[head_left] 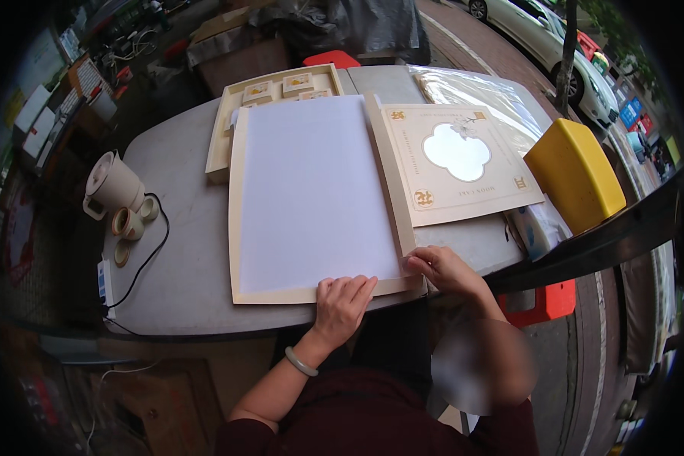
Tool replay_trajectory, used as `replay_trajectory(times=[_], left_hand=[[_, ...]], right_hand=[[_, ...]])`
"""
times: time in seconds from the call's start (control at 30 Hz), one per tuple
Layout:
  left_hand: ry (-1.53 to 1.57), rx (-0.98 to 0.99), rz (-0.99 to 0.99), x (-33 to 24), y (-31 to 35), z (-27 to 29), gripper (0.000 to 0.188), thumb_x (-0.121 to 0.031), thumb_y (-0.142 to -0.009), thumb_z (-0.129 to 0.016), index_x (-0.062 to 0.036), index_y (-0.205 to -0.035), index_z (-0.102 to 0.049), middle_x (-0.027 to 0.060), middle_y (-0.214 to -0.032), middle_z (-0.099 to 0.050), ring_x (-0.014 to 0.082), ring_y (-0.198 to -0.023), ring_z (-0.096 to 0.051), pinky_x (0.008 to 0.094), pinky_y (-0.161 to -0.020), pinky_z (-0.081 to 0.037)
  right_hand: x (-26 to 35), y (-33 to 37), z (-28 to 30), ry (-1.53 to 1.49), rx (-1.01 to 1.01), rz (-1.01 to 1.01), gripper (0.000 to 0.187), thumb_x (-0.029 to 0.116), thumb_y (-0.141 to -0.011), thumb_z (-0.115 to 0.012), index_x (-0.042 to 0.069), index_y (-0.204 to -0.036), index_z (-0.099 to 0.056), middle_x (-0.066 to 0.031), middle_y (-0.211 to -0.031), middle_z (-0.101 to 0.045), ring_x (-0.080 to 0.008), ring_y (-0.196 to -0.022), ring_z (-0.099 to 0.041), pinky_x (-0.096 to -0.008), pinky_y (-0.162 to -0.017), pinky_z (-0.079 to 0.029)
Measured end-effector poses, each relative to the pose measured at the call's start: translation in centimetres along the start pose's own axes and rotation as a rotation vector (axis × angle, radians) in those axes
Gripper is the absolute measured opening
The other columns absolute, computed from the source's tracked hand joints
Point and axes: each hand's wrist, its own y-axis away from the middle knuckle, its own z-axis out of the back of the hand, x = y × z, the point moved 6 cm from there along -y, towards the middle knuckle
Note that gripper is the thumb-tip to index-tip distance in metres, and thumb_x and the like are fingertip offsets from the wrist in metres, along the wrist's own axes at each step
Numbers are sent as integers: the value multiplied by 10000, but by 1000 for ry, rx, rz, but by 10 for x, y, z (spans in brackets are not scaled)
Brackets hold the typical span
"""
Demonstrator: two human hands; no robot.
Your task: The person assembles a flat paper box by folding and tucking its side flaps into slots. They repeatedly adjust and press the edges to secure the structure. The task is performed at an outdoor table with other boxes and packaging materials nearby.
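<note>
A large cream cardboard box lid [315, 197] lies on the table in front of me, its white inner face up and a cream border around it. My left hand [343, 304], a pale bangle on its wrist, has its fingers bent together over the lid's near edge; its thumb is hidden. At the near right corner my right hand [448, 267] is closed in a pinch on the cardboard edge. Right of the lid lies a square cream printed panel [482, 171] with a flower-shaped opening. Behind the lid is a shallow cream tray [220, 144] holding several small decorated boxes [297, 83].
A beige kettle [114, 182] and small cups [128, 225] stand at the table's left, beside a black cord [159, 242]. At the right are a yellow box [577, 176], a tissue pack [539, 230] and clear plastic wrapping [482, 90]. A red stool [543, 304] stands below.
</note>
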Motion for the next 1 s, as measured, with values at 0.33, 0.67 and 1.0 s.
replay_trajectory(times=[0.33,0.67,1.0], left_hand=[[-38,-34,-49,-1,1,-2,400,-94,-791,-723,-87,-1186,-668,5,-1108,-623,185,-933,-576,383,-820,-388],[-45,-83,-81,-4,-1,-4,385,-74,-793,-719,-71,-1174,-664,14,-1089,-623,187,-929,-582,384,-818,-391],[-54,-79,-79,0,1,-6,367,-81,-796,-717,-75,-1161,-673,20,-1083,-632,188,-934,-591,386,-822,-390]], right_hand=[[5,-11,-11,586,209,483,185,68,-886,-546,50,-974,-707,-135,-1219,-649,-325,-905,-671,-407,-815,-542],[14,-63,-46,1058,780,274,213,29,-802,-592,40,-942,-752,-153,-1044,-715,-314,-922,-696,-412,-751,-549],[-4,-71,-48,1043,883,275,169,80,-814,-618,56,-922,-746,-146,-931,-732,-326,-892,-703,-420,-748,-542]])
